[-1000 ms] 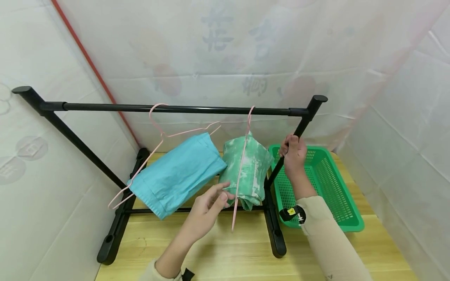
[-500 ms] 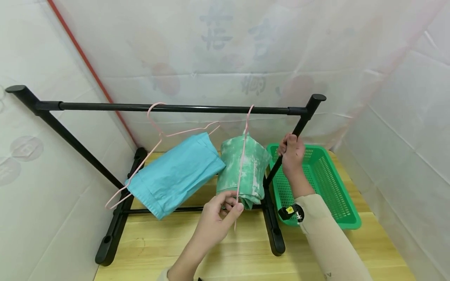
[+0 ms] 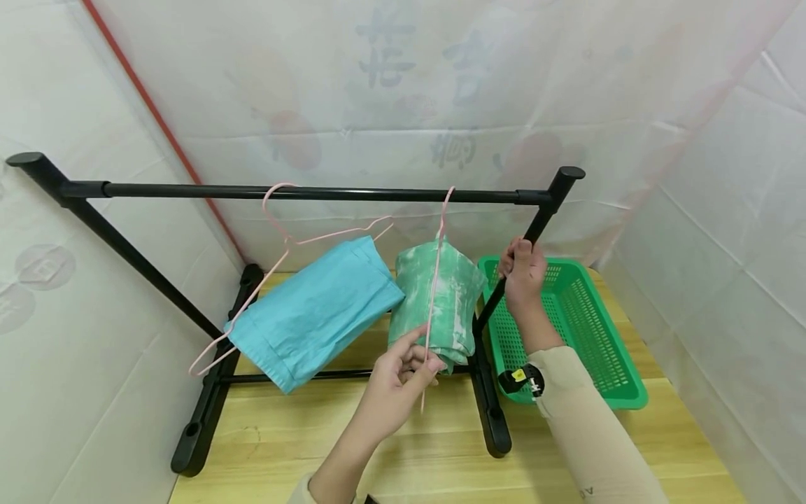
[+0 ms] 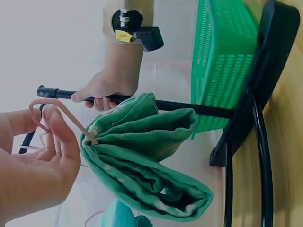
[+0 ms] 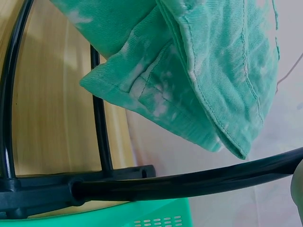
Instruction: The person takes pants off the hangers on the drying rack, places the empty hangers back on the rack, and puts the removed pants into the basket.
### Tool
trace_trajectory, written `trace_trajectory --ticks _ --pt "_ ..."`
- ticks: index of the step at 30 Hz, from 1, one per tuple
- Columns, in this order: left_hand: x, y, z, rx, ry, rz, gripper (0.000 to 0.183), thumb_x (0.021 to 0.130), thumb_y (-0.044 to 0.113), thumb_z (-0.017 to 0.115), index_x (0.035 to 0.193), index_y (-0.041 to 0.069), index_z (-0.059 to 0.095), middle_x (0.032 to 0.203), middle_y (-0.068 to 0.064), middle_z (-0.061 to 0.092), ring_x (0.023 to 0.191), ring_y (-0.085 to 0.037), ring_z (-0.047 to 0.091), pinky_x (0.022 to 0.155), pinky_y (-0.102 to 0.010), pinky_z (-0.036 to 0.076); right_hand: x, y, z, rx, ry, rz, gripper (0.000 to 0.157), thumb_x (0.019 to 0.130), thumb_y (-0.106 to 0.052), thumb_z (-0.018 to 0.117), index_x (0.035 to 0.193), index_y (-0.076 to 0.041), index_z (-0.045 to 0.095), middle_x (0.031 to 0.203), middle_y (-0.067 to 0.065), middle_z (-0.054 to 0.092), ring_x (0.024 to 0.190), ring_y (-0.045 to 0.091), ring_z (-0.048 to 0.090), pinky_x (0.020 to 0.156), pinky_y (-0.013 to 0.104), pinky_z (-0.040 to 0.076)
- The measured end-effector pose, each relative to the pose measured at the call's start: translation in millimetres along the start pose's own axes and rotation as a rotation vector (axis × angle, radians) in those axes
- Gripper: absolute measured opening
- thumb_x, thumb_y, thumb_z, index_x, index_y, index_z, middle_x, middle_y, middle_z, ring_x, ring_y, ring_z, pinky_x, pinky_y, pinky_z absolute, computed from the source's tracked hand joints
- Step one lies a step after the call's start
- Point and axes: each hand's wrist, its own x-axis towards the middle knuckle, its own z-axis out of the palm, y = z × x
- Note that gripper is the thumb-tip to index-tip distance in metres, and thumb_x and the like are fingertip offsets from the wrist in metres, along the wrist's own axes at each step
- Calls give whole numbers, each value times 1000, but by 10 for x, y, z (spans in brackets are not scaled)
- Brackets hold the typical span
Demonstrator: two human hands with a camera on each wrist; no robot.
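Note:
My left hand [image 3: 392,393] pinches the near end of a pink hanger [image 3: 436,280] between thumb and fingers. That hanger hooks over the top bar of a black clothes rack [image 3: 365,194] and is turned nearly end-on to me. Folded over it hangs a green-and-white mottled denim garment [image 3: 462,301], whose layered folds show in the left wrist view beside the hanger's looped end [image 4: 71,116]. My right hand [image 3: 526,280] grips the rack's right upright below the top bar. In the right wrist view the garment [image 5: 208,75] hangs close above the upright [image 5: 189,184].
Left of the green garment, folded blue cloth [image 3: 315,311] hangs on a second pink hanger [image 3: 277,217]. A green perforated basket [image 3: 607,343] stands on the wooden table [image 3: 296,448], behind and right of the rack's right foot [image 3: 494,427]. Pale sheeting [image 3: 252,84] encloses the sides and back.
My left hand has moved right to the hanger's near end and taken hold of it. My right hand keeps its grip on the upright. The head view has shifted slightly.

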Motion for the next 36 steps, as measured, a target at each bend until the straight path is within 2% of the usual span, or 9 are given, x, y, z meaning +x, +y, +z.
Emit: trace_trajectory --ticks 3,8,11,15,18,20,24,29,36 --pt "9 -8 -5 -87 -45 -11 54 104 22 56 153 12 36 107 -17 65 87 -24 66 78 -35 59 -3 2 -1 4 5 -1 38 106 -40 43 84 -9 44 60 -5 34 49 13 23 51 32 21" --pt "28 13 -4 -194 -90 -41 48 105 19 54 149 8 41 108 -23 58 80 -19 61 67 -29 57 4 2 6 1 5 -14 37 106 -38 43 84 -9 45 60 -3 34 49 13 23 50 32 21" --pt "49 38 -3 -191 -91 -57 45 104 21 54 147 9 44 106 -19 56 74 -16 55 61 -25 53 8 0 1 5 22 -33 37 106 -37 44 83 -9 45 60 -1 32 49 13 23 50 33 21" --pt "55 65 -8 -197 -78 -85 44 105 25 54 145 10 44 98 -11 54 61 -10 44 49 -22 39 -23 -7 -11 12 56 -27 36 106 -37 45 84 -8 45 60 0 32 49 13 24 49 33 21" --pt "31 76 -28 -253 -56 -114 46 105 25 54 146 9 43 91 -4 52 53 -7 35 46 -20 29 -56 -2 0 1 59 8 36 106 -37 44 85 -9 46 61 1 33 50 13 27 50 33 22" --pt "13 82 -50 -292 -43 -131 47 105 24 55 146 7 41 89 0 51 51 -5 30 48 -19 27 -66 -2 22 -12 49 19 35 107 -36 43 84 -8 46 62 1 34 50 13 28 51 34 22" --pt "-9 97 -106 -340 -26 -148 48 105 25 54 146 6 41 82 5 47 50 -5 25 48 -19 24 -62 -31 96 -22 14 -15 38 108 -32 41 83 -3 44 61 0 35 50 13 27 49 33 23" --pt "-18 106 -158 -341 -5 -144 48 104 28 54 145 5 43 73 6 39 50 -4 23 47 -19 23 -61 -125 181 -13 -5 -44 44 107 -33 44 82 3 41 60 2 33 49 12 27 48 24 29" --pt "-41 69 -189 -286 38 -126 43 105 27 52 143 7 46 75 4 39 51 -5 24 48 -19 23 -54 -111 169 -41 -2 -38 44 108 -30 41 83 6 39 60 7 31 49 11 29 48 26 30"
